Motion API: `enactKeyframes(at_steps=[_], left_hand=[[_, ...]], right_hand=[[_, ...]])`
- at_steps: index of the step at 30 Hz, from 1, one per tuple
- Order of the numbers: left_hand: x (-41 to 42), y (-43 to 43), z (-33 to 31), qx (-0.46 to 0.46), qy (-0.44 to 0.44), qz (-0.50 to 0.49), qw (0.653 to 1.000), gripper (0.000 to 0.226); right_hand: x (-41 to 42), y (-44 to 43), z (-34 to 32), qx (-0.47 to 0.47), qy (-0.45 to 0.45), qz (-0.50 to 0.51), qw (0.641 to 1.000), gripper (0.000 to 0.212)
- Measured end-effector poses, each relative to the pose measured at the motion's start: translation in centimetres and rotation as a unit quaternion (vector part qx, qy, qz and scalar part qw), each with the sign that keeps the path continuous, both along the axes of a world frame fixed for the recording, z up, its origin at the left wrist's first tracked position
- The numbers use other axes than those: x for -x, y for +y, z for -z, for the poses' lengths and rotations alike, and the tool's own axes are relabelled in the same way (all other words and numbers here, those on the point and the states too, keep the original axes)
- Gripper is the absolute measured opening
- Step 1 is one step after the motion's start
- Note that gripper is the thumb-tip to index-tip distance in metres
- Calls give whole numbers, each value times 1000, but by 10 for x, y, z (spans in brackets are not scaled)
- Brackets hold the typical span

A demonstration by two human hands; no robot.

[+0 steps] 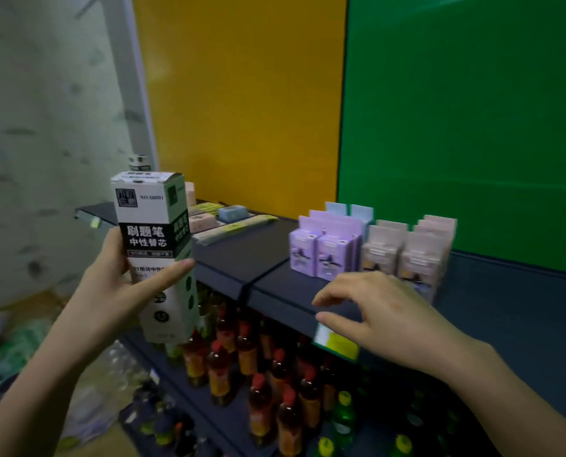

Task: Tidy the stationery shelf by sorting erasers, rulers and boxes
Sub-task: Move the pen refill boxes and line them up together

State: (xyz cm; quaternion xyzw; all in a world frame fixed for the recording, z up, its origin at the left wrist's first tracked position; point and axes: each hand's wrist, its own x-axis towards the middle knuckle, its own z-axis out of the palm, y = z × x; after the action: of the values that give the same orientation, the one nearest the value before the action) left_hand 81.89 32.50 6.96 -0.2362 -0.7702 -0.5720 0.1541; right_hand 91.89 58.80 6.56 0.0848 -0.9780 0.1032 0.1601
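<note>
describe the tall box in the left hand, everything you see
The tall box is a white cardboard carton with a black band of white Chinese characters, a grey-green side and dark dots lower down. Top closed, nearly upright, it is held before the left end of the shelf, gripped mid-height by the left hand.

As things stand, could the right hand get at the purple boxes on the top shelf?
Probably yes. The right hand is open and empty above the shelf edge; the purple boxes stand just beyond its fingers, nothing between.

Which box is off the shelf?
The tall white-and-black box, held in the left hand; the small purple boxes and pink boxes all stand on the shelf.
</note>
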Motion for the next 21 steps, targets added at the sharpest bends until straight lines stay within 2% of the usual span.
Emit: enactKeyframes(at_steps=[6,13,21], left_hand=[[60,-74,5,23,-1,-29,999,56],[138,-135,12,-13,-15,-67,998,51],[270,-189,11,-47,9,-72,996,56]], right_hand=[[83,-77,5,30,-3,-23,999,27],[190,-144,12,52,-30,-30,998,29],[327,-212,18,70,-4,-39,997,32]])
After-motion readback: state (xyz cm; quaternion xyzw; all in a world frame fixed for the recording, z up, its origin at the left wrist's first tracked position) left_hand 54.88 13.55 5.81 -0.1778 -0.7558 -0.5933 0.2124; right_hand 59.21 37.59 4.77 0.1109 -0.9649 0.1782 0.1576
